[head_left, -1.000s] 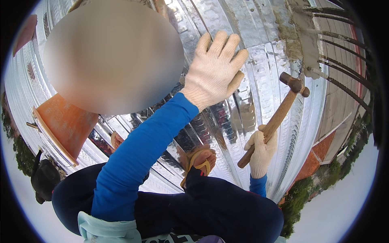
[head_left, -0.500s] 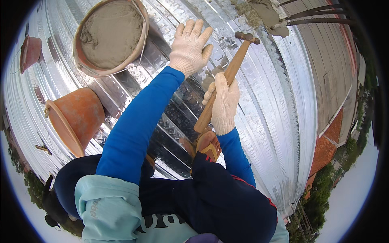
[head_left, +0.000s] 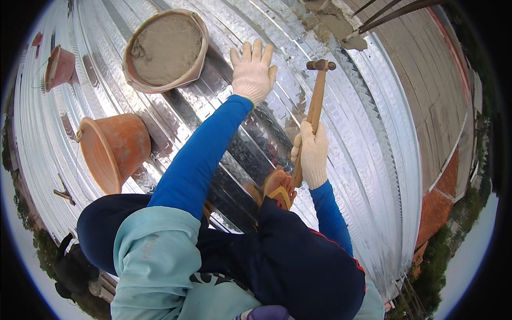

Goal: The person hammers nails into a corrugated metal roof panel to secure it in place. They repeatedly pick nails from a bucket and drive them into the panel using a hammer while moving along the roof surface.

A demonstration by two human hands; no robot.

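Observation:
My left hand (head_left: 252, 73), in a white knit glove, lies flat with spread fingers on the ribbed metal decking (head_left: 277, 136). In my gloved right hand (head_left: 311, 152) is a hammer (head_left: 316, 104), gripped around its wooden handle. The dark metal head points away from me, and the handle's butt end comes down beside my sandalled foot (head_left: 279, 188). Left of my left hand stands a bucket of wet grey mortar (head_left: 168, 50). Nearer to me an orange bucket (head_left: 125, 146) lies tipped on its side.
Another reddish bucket (head_left: 60, 68) stands at the far left. Spilled mortar (head_left: 336, 24) lies at the top, beside dark bars (head_left: 394, 15). A small tool (head_left: 65, 193) rests on the decking at left. Wooden boards (head_left: 426, 80) border the right side. Another person (head_left: 77, 269) is at lower left.
The hammer has swung more upright, its head a little nearer to me. My right hand sits lower in the picture. My left hand stays spread on the decking as the view shifts slightly.

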